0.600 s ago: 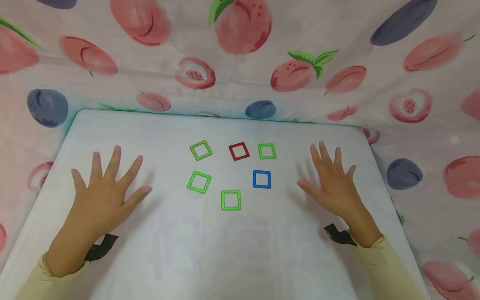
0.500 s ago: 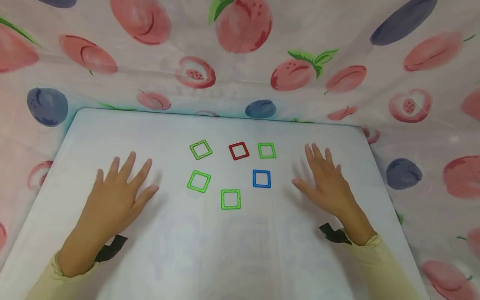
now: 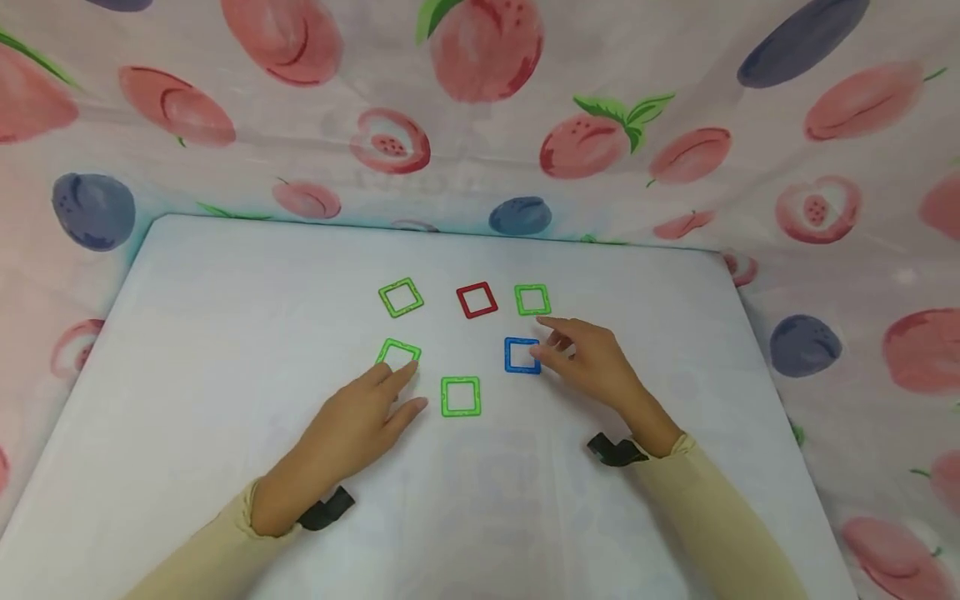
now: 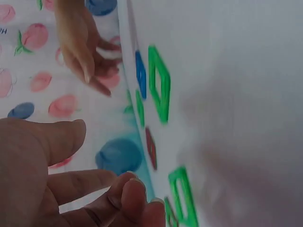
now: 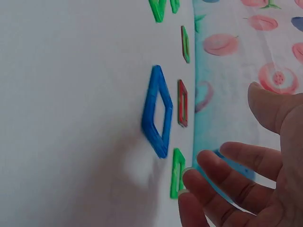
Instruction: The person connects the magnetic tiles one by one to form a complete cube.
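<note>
My left hand point(image 3: 348, 425) hovers over the left green square frame point(image 3: 403, 343), its fingers loosely bent and covering the frame's lower part. In the left wrist view, nothing lies between its thumb and fingers. The right hand point(image 3: 592, 358) is beside the blue square frame point(image 3: 507, 356), thumb tip over that frame's right side and index finger just below the upper-right green frame point(image 3: 517, 300). The right wrist view shows its thumb and fingers apart, with the blue frame point(image 5: 149, 111) outside them. Between the hands lies another green frame point(image 3: 445, 398).
A red square frame point(image 3: 461, 304) and another green frame point(image 3: 386, 302) lie farther back on the white table point(image 3: 247, 275). Fruit-patterned cloth point(image 3: 465, 142) rises behind the table's far edge and along both sides. Each wrist carries a black band point(image 3: 327, 510).
Both hands have moved inward from the sides toward the square frames, and their spread fingers have become loosely bent. The frames have kept their places.
</note>
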